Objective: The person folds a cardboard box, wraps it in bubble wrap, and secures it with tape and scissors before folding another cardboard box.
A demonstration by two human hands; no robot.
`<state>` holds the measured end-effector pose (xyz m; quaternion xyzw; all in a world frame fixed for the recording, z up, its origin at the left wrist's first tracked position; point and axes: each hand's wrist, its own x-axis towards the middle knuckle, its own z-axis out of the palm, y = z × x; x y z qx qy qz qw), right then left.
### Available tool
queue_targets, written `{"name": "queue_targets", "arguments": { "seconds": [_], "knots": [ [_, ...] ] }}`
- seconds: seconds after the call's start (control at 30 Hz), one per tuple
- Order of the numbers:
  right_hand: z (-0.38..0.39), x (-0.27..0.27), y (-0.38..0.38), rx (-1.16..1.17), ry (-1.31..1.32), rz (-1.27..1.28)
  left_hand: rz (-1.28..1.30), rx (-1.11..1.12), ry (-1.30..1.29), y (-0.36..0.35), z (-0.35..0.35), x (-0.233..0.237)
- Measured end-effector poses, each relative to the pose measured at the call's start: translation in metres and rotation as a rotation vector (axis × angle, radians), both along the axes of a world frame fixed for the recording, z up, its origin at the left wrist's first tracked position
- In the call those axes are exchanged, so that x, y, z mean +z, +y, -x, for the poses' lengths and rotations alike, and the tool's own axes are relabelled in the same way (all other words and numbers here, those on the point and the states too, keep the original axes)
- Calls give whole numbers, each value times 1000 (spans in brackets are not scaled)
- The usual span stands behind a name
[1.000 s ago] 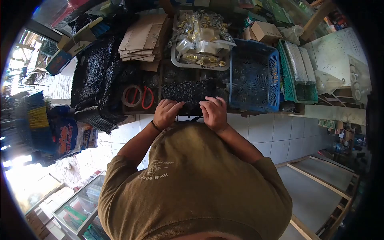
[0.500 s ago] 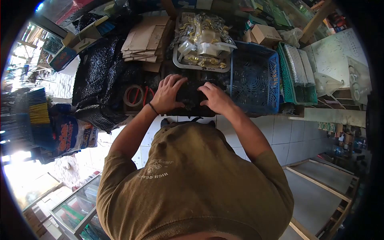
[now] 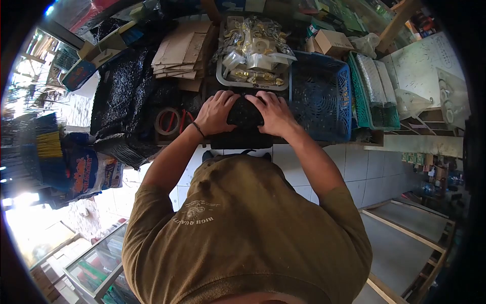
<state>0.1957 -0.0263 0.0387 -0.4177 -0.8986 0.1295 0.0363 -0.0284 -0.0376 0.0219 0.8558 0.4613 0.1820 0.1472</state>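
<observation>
My left hand (image 3: 216, 112) and my right hand (image 3: 272, 114) rest on either side of a black bundle (image 3: 245, 112), which looks like dark plastic wrap. Both hands grip its sides, thumbs toward me and fingers curved over the far edge. What the wrap contains is hidden. Just beyond the bundle stands a white tray (image 3: 225, 81) heaped with bagged gold-coloured and white parts. A roll of tape (image 3: 158, 121) and something with red handles (image 3: 183, 121) lie left of my left hand. To the right of my right hand is a blue basket (image 3: 346, 109).
Stacked cardboard sheets (image 3: 177, 50) and black bubble wrap (image 3: 121, 91) lie at the left. Farther right are a small cardboard box (image 3: 332, 43) and a green basket (image 3: 362, 114) holding wrapped packs. A glass case (image 3: 93, 268) stands at the lower left.
Both hands have closed in on the black bundle, which now shows more clearly between them. The right hand has moved slightly toward the far side.
</observation>
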Motion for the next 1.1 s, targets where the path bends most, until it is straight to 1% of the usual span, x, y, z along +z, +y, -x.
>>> {"name": "queue_targets", "arguments": {
  "seconds": [0.03, 0.07, 0.1, 0.23, 0.3, 0.5, 0.6, 0.63, 0.73, 0.77, 0.8, 0.93, 1.0, 1.03, 1.1],
  "knots": [
    [0, -5, -1, -17, 14, -68, 0, -1, -1, 0, -1, -1],
    [0, -9, -2, -34, 28, -137, -66, -7, -2, -1, -1, -4],
    [1, -12, -3, -33, 30, -137, -131, -12, -3, -1, 0, -7],
    [-1, -24, -7, -60, 42, -194, -156, -15, 1, -4, 1, -19],
    [-2, -30, -7, -64, 53, -216, -182, -21, 61, -4, 4, -24],
    [-2, -44, -11, -73, 117, -281, -239, 10, 51, -7, 9, -36],
    [-3, -53, -16, -79, 121, -351, -260, 21, 31, -10, 12, -41],
    [-2, -59, -18, -103, 148, -413, -260, 21, 33, -12, 12, -44],
    [1, -75, -27, -144, 190, -529, -298, 79, 87, -19, 11, -59],
    [1, -81, -30, -161, 204, -580, -351, 113, 61, -21, 10, -65],
    [2, -83, -33, -163, 204, -579, -402, 147, 35, -24, 9, -70],
    [2, -91, -41, -125, 255, -564, -415, 163, -33, -28, 12, -88],
    [0, -94, -44, -96, 261, -551, -450, 196, -147, -29, 14, -97],
    [-2, -95, -47, -87, 250, -555, -450, 197, -147, -31, 15, -101],
    [-5, -98, -51, -78, 239, -558, -391, 238, -282, -35, 17, -106]
  ]
}}
